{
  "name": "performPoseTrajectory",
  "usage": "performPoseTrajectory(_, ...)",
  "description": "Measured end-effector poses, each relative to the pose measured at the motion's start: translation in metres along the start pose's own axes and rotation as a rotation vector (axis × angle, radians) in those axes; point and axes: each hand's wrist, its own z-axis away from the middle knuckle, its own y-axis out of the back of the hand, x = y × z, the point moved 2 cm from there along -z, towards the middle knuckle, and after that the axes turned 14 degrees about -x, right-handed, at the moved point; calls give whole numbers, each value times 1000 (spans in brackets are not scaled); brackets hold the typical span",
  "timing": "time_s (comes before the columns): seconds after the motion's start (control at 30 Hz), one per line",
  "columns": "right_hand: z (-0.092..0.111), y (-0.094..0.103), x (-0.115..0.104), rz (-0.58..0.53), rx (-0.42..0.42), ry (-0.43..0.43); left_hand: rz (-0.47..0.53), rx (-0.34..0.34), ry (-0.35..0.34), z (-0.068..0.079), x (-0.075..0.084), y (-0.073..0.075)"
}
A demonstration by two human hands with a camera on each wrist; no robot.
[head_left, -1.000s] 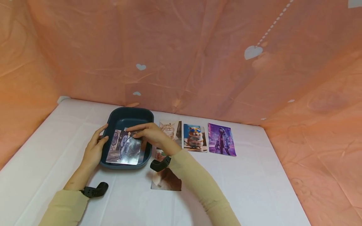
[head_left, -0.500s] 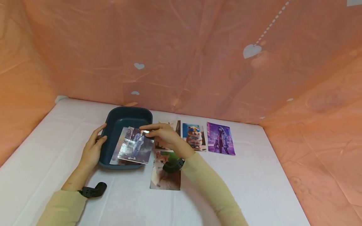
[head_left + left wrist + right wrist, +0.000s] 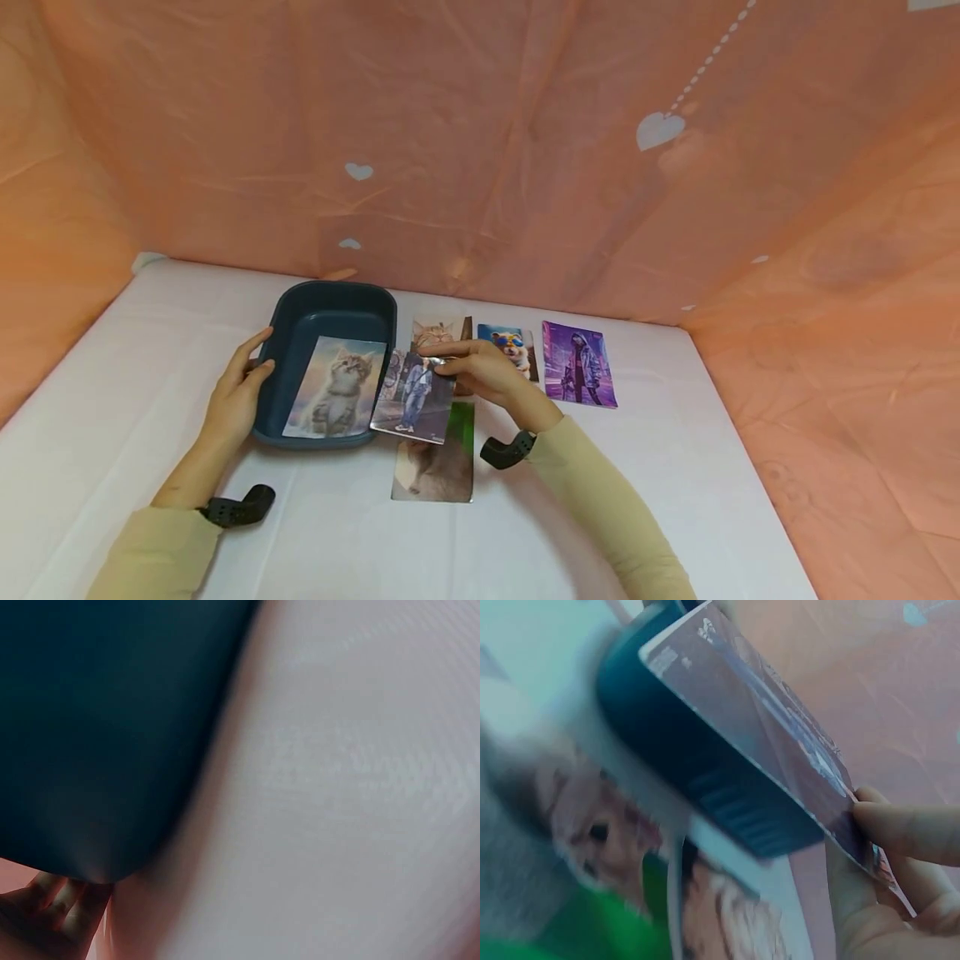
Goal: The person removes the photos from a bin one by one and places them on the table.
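Note:
My left hand (image 3: 236, 396) grips the left side of a dark blue tray (image 3: 300, 325), thumb at its rim. In the left wrist view, fingers (image 3: 79, 911) show beside the tray's corner. My right hand (image 3: 491, 375) pinches a glossy photo card (image 3: 408, 404) of a figure in blue clothes, just right of the tray. In the right wrist view that card (image 3: 735, 712) is tilted between thumb and fingers; whether another card is behind it I cannot tell. A kitten photo (image 3: 341, 392) lies in the tray. Below the held card, partly covered, are a sleeping-cat photo (image 3: 442, 327) and another cat photo (image 3: 438, 475).
To the right of the sleeping-cat photo, a picture of a hamster in sunglasses (image 3: 513, 348) lies flat, its lower part behind my hand. Further right is a purple hooded-figure picture (image 3: 579, 364). A white cloth (image 3: 360, 533) covers the table, and orange fabric (image 3: 487, 125) rises behind.
My right hand has lifted the figure card out of the tray and carried it right, uncovering the kitten photo. My left hand stays at the tray's side.

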Motion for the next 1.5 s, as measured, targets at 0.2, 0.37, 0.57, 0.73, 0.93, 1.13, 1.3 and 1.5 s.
performPoseTrajectory(0.2,16,15,8,-14,45,-43,-7,-2,-5,0,-1,1)
performPoseTrajectory(0.37,26,26,15,12,88,-43,2,-6,-13,1,0,0)
performPoseTrajectory(0.57,38,37,24,40,83,-25,4,-3,-15,2,0,1)
performPoseTrajectory(0.73,50,46,30,39,78,-50,12,-5,-24,1,-1,1)
performPoseTrajectory(0.93,63,57,32,98,112,-75,14,0,-34,0,-3,1)
performPoseTrajectory(1.13,74,68,36,110,161,-83,15,-1,-36,0,-3,0)
performPoseTrajectory(1.3,84,76,42,148,193,-113,16,-1,-33,0,-3,0)
performPoseTrajectory(1.5,91,81,48,200,199,-144,11,-3,-32,-1,-4,0)
